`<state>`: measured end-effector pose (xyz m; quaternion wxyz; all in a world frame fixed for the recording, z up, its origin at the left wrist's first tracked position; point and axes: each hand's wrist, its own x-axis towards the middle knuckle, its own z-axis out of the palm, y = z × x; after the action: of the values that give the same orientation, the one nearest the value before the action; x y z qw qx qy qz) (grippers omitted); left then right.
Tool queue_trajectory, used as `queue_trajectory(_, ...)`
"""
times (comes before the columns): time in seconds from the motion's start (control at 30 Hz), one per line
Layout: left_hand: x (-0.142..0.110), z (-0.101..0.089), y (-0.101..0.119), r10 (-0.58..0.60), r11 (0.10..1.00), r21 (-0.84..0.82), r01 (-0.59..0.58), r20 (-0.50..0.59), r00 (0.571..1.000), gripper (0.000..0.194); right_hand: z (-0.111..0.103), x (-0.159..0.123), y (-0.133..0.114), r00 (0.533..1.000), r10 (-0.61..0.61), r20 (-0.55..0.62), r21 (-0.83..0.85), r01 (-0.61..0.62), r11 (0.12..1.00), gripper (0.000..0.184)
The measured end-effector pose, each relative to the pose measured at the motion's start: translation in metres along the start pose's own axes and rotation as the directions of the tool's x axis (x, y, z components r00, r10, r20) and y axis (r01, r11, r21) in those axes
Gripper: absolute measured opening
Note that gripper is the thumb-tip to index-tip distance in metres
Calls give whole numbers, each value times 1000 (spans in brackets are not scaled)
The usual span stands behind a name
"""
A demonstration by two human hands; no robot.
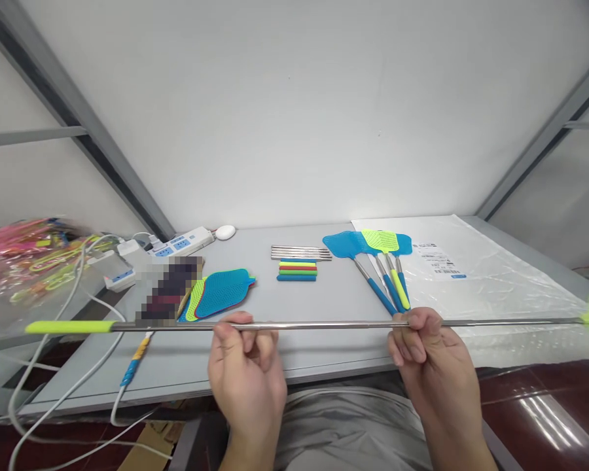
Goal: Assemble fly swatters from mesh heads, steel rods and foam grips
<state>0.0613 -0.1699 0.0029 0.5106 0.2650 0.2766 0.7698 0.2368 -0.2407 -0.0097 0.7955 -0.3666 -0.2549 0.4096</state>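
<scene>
Stretched level across the view is an extended telescopic fly swatter (324,325), with a lime-green grip at the left end and a lime head partly cut off at the right edge. My left hand (248,366) pinches its steel rod left of the middle. Farther right, my right hand (432,360) pinches the same rod. Beyond my right hand lie several fly swatters (383,261) with blue and lime heads, their rods short. Loose swatter heads (226,292) in blue and lime are stacked beyond my left hand. Between the groups sit steel rods (302,253) and coloured handle grips (297,271) in rows.
A white plastic mailer bag (471,275) covers the table's right side. At the left are power strips (184,243), white cables (69,307), a pixelated dark object (171,291) and a clear bag of colourful items (34,261). A white round object (225,232) lies near the back wall.
</scene>
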Motion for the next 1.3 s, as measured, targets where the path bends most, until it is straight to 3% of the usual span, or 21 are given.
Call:
queue_trajectory(0.27,31,-5,26,-4,993,-114,-10,-125,992,25,-16,13,-21,977,-84,-194,99,105,990,24)
queue_trajectory(0.5,46,-13,28,42,986,-159,-47,-35,999,15,-24,23,-23,966,-93,-242,181,139,974,22)
queue_trajectory(0.63,55,-23,34,3,981,-191,-16,-63,998,14,-37,33,-30,943,-139,-301,229,213,950,19)
queue_trajectory(0.77,63,-29,40,66,980,-181,-83,-96,993,11,-47,42,-36,927,-167,-334,262,262,929,24)
queue_trajectory(0.97,61,-26,37,57,979,-191,-72,-82,995,24,-51,43,-33,918,-182,-351,252,280,926,27)
queue_trajectory(1.13,66,-31,37,44,979,-192,-69,-132,990,22,-59,44,-35,921,-165,-352,248,262,933,28)
queue_trajectory(1.3,73,-40,43,115,979,-153,-137,-147,982,27,-73,48,-47,872,-204,-446,225,329,917,34)
